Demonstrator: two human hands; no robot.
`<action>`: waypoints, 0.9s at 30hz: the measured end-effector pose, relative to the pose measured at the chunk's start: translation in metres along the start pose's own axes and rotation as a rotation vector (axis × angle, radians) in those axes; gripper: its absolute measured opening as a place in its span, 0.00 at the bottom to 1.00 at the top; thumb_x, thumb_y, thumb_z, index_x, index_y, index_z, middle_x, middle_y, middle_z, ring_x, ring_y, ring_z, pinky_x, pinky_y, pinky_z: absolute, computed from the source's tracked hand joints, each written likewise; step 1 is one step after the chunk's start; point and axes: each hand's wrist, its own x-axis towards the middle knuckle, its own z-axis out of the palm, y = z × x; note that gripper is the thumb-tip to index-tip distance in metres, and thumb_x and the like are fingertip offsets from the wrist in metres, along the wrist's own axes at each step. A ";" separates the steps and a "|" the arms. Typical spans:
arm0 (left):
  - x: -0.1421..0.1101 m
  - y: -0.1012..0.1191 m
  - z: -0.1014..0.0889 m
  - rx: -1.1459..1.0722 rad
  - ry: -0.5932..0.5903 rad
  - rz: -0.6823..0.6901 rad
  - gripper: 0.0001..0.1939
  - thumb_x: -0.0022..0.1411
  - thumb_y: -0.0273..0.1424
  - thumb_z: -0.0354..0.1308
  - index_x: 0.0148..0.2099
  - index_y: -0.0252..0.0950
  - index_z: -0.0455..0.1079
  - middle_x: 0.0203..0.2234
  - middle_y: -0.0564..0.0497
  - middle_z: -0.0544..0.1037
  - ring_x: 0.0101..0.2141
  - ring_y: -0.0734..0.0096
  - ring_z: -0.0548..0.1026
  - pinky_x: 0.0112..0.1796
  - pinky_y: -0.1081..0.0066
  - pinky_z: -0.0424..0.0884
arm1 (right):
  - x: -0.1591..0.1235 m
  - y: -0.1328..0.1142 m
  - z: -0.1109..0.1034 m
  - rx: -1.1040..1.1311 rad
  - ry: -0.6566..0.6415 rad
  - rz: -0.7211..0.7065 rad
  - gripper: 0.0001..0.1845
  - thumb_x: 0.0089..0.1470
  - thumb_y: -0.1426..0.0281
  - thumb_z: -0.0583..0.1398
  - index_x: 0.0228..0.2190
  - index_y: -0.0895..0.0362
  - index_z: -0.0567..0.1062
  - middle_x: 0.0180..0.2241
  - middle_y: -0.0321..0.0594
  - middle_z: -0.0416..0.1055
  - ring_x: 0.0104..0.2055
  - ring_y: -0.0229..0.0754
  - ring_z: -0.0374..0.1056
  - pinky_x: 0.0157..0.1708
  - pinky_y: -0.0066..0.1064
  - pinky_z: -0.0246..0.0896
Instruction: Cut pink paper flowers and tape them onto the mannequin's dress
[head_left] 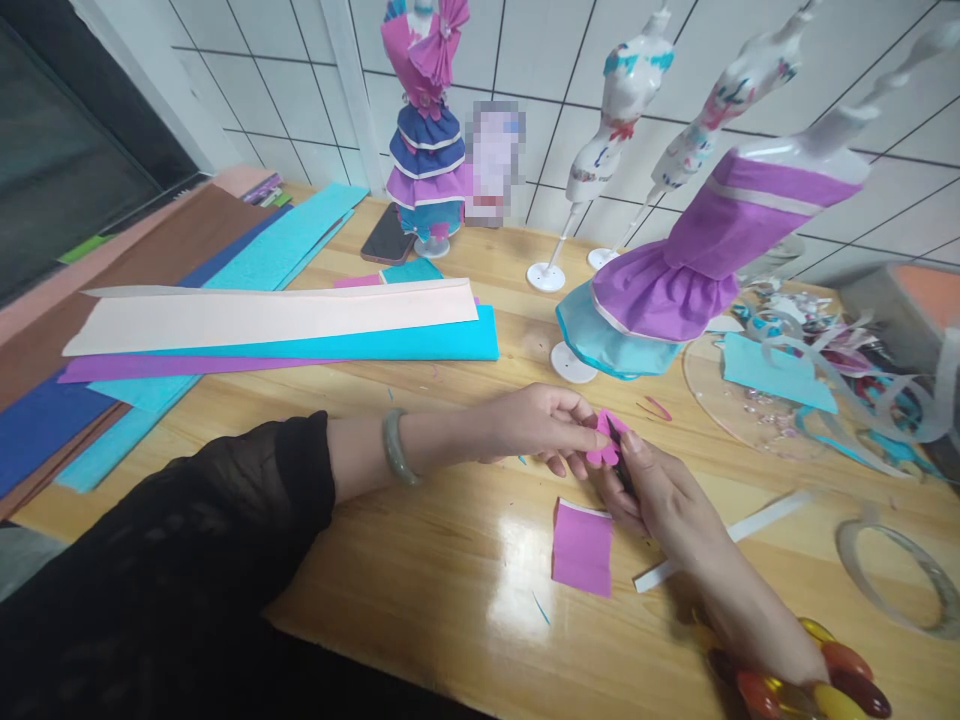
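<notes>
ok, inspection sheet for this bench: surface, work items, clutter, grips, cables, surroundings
Surface: wooden table, small scraps scattered, including a blue sliver.
Work items: pink piece and dark tool in hand; purple square lying nearby.
Clutter: layered sheets at left, phone, white strip, clear ring.
Grips: left grip pinches the pink piece; right grip holds the tool.
Cables: nothing seen.
Surroundings: tiled wall; four dress forms, two in dresses.

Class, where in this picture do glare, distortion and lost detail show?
Head view throughout: glare whitens the table beside the purple square; the rightmost dress form leans outward, likely wide-lens stretch; the black sleeve loses detail in darkness; one upper-middle patch is pixelated; the dark tool in the right hand shows little detail.
</notes>
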 end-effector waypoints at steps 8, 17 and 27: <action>0.003 -0.007 0.000 -0.034 0.032 0.040 0.09 0.55 0.34 0.57 0.36 0.32 0.67 0.27 0.51 0.74 0.27 0.80 0.72 0.29 0.76 0.68 | 0.000 0.001 0.001 -0.006 0.013 0.031 0.27 0.60 0.50 0.43 0.18 0.54 0.59 0.12 0.30 0.52 0.15 0.33 0.48 0.17 0.29 0.45; 0.004 -0.007 -0.002 -0.021 0.023 0.061 0.06 0.55 0.30 0.57 0.33 0.32 0.67 0.24 0.53 0.72 0.26 0.80 0.71 0.29 0.76 0.69 | -0.001 0.000 0.000 -0.034 0.001 0.004 0.28 0.60 0.50 0.43 0.17 0.54 0.58 0.12 0.30 0.53 0.15 0.33 0.47 0.18 0.29 0.46; 0.004 -0.008 -0.005 -0.005 0.011 0.061 0.07 0.55 0.31 0.57 0.32 0.31 0.67 0.23 0.53 0.72 0.26 0.81 0.71 0.30 0.76 0.70 | 0.000 0.000 0.000 -0.061 0.003 0.001 0.27 0.61 0.51 0.43 0.17 0.54 0.58 0.13 0.30 0.53 0.16 0.33 0.49 0.18 0.28 0.47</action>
